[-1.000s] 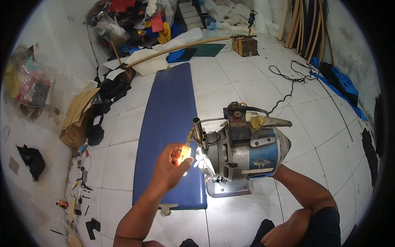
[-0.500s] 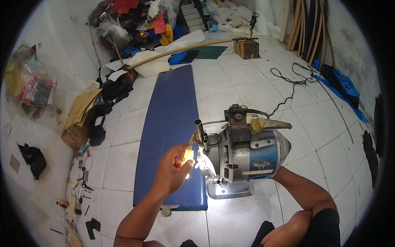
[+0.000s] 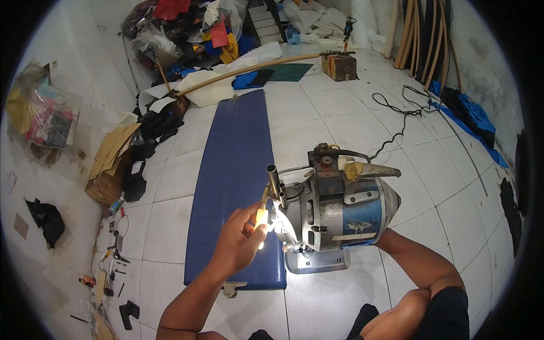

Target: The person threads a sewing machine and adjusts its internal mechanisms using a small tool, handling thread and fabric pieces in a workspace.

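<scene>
A grey motor-driven machine with a blue band, which looks like an electric fabric cutter, stands on a rounded metal base plate. My left hand is closed at its front, with thumb and fingers around a small yellow piece beside the metal tubes. Bright light shines at this spot and washes out detail, so what the yellow piece belongs to is unclear. My right forearm reaches behind the machine's rear end; the fingers there are hidden.
A long blue sheet-covered board lies on the tiled floor beside the machine. A black power cord runs off behind it. Cardboard and small tools lie along the left wall. A long wooden pole spans the back near a block.
My left hand and the yellow piece have shifted very slightly to the right. The machine and my right arm stay almost where they were.
</scene>
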`<state>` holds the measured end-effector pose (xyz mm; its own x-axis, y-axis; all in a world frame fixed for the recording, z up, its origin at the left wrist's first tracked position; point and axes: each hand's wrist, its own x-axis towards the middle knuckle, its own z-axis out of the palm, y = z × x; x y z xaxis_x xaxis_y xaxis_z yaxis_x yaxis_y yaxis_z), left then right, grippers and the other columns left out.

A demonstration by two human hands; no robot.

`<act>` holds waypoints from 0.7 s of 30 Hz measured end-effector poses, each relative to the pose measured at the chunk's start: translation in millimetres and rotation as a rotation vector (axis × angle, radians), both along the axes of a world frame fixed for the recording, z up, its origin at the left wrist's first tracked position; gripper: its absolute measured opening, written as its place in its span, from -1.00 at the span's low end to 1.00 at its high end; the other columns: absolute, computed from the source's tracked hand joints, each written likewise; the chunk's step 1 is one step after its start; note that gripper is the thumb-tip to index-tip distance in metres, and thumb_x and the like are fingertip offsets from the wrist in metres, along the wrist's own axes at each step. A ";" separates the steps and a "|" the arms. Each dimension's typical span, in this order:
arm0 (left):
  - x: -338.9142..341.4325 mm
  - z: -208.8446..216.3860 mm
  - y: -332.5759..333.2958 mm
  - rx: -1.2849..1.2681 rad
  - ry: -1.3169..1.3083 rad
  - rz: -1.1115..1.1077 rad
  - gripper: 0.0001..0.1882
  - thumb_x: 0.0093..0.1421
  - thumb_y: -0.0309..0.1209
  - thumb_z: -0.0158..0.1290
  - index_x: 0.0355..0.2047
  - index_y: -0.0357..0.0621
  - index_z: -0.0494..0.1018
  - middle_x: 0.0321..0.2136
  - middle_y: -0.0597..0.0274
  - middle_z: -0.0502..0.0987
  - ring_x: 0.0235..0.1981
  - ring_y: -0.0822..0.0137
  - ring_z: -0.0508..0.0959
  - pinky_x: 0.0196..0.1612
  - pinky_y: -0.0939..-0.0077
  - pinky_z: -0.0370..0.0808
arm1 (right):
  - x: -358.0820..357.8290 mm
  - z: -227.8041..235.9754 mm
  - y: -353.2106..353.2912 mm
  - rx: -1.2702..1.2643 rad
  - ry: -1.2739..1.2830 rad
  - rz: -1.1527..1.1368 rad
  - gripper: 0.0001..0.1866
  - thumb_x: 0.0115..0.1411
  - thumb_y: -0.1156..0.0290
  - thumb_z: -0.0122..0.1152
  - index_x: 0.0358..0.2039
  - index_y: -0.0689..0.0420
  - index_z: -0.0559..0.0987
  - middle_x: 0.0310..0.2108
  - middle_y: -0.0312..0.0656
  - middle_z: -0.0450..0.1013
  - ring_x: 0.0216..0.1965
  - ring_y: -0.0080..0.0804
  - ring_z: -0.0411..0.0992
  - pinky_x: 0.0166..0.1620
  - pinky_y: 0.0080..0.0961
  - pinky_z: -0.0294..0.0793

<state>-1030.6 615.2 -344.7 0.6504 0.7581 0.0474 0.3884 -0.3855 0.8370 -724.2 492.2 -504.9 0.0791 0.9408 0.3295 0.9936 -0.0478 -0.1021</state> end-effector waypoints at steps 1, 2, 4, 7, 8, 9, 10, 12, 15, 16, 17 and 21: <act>-0.9 -2.4 2.4 0.037 0.007 -0.026 -0.53 0.17 -0.44 0.06 0.12 -0.14 0.39 -0.32 0.23 0.36 -0.38 0.43 0.42 -0.26 0.51 0.42 | -0.4 0.1 0.9 0.002 -0.001 0.003 -0.61 -0.01 0.32 0.21 -0.12 0.12 0.50 -0.24 -0.03 0.51 -0.25 -0.10 0.51 -0.15 -0.17 0.49; -1.2 -4.0 3.7 0.073 0.013 -0.054 -0.53 0.19 -0.44 0.08 0.13 -0.20 0.38 -0.32 0.26 0.31 -0.48 0.50 0.43 -0.39 0.58 0.46 | -1.0 0.4 0.1 0.001 -0.002 0.003 -0.61 -0.01 0.32 0.21 -0.12 0.11 0.50 -0.24 -0.03 0.51 -0.25 -0.10 0.51 -0.15 -0.17 0.49; -0.8 -2.3 1.2 0.074 0.024 -0.043 -0.52 0.18 -0.43 0.10 0.13 -0.20 0.37 -0.32 0.26 0.31 -0.47 0.51 0.42 -0.38 0.58 0.45 | -0.6 0.0 0.2 0.001 0.000 0.003 -0.61 -0.01 0.32 0.21 -0.12 0.11 0.50 -0.23 -0.03 0.51 -0.25 -0.10 0.51 -0.14 -0.17 0.49; -0.3 -0.9 -1.9 0.080 0.047 -0.006 -0.49 0.14 -0.42 0.12 0.14 -0.12 0.38 -0.38 0.29 0.30 -0.39 0.44 0.37 -0.28 0.52 0.40 | -0.4 -0.1 -0.6 0.002 0.001 0.010 -0.60 -0.01 0.32 0.21 -0.12 0.11 0.50 -0.23 -0.03 0.51 -0.25 -0.10 0.51 -0.14 -0.17 0.49; -0.4 -0.6 -2.4 0.084 0.057 0.019 -0.47 0.10 -0.42 0.12 0.14 -0.04 0.40 -0.44 0.32 0.29 -0.32 0.37 0.34 -0.19 0.46 0.36 | -0.5 0.4 0.2 0.001 0.000 0.009 -0.60 -0.01 0.32 0.21 -0.12 0.11 0.50 -0.23 -0.03 0.51 -0.25 -0.10 0.51 -0.14 -0.17 0.49; -0.6 -0.8 -2.2 0.084 0.057 0.019 -0.47 0.10 -0.42 0.12 0.14 -0.04 0.40 -0.44 0.32 0.29 -0.32 0.37 0.34 -0.19 0.46 0.36 | -0.3 0.2 -0.5 0.002 0.001 0.011 -0.60 -0.01 0.32 0.21 -0.12 0.11 0.50 -0.23 -0.03 0.51 -0.25 -0.10 0.51 -0.14 -0.17 0.49; -0.7 -1.3 -1.8 0.090 0.049 0.010 -0.46 0.10 -0.41 0.13 0.14 -0.04 0.40 -0.45 0.32 0.26 -0.33 0.36 0.33 -0.19 0.47 0.35 | -0.9 0.6 -0.2 0.001 -0.001 0.009 -0.60 -0.01 0.32 0.21 -0.12 0.11 0.50 -0.23 -0.03 0.51 -0.25 -0.10 0.51 -0.14 -0.17 0.49; -0.6 -2.7 -0.3 0.094 0.040 0.001 -0.46 0.10 -0.41 0.13 0.14 -0.04 0.40 -0.46 0.31 0.24 -0.35 0.35 0.31 -0.19 0.47 0.35 | -0.1 0.1 0.2 -0.003 -0.004 0.010 -0.60 -0.01 0.32 0.21 -0.11 0.11 0.49 -0.23 -0.03 0.51 -0.25 -0.09 0.51 -0.14 -0.17 0.49; 2.2 -1.7 -0.1 0.101 0.042 0.037 -0.48 0.12 -0.39 0.13 0.13 -0.10 0.39 -0.43 0.31 0.28 -0.34 0.38 0.34 -0.21 0.48 0.36 | -0.3 -0.7 -0.2 0.002 -0.005 0.013 -0.60 -0.01 0.32 0.21 -0.11 0.11 0.49 -0.22 -0.03 0.51 -0.25 -0.09 0.51 -0.14 -0.17 0.49; 4.5 -1.6 0.3 0.065 0.031 0.055 -0.49 0.14 -0.41 0.13 0.12 -0.15 0.38 -0.39 0.29 0.31 -0.32 0.40 0.36 -0.22 0.49 0.37 | 0.6 -2.1 -2.6 0.004 0.000 0.011 -0.60 -0.01 0.32 0.21 -0.11 0.11 0.49 -0.22 -0.03 0.51 -0.25 -0.09 0.51 -0.14 -0.17 0.49; 5.7 -2.8 2.9 0.025 0.014 0.073 -0.50 0.15 -0.42 0.12 0.12 -0.19 0.37 -0.35 0.28 0.34 -0.31 0.43 0.38 -0.22 0.49 0.38 | 1.7 -1.9 -3.1 0.003 -0.007 0.010 -0.60 -0.01 0.32 0.21 -0.11 0.11 0.49 -0.22 -0.03 0.51 -0.25 -0.09 0.51 -0.14 -0.17 0.49; 4.8 -14.8 17.8 0.070 0.024 0.061 -0.51 0.16 -0.47 0.11 0.11 -0.26 0.34 -0.26 0.23 0.39 -0.29 0.44 0.41 -0.21 0.49 0.41 | 1.1 -1.7 -5.2 -0.004 -0.011 0.008 -0.60 -0.01 0.32 0.21 -0.11 0.11 0.49 -0.22 -0.03 0.51 -0.25 -0.09 0.51 -0.14 -0.17 0.49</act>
<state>-1025.8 633.0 -359.5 0.6048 0.7916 0.0868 0.4326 -0.4181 0.7987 -723.1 487.0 -506.6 0.0681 0.9429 0.3261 0.9950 -0.0403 -0.0914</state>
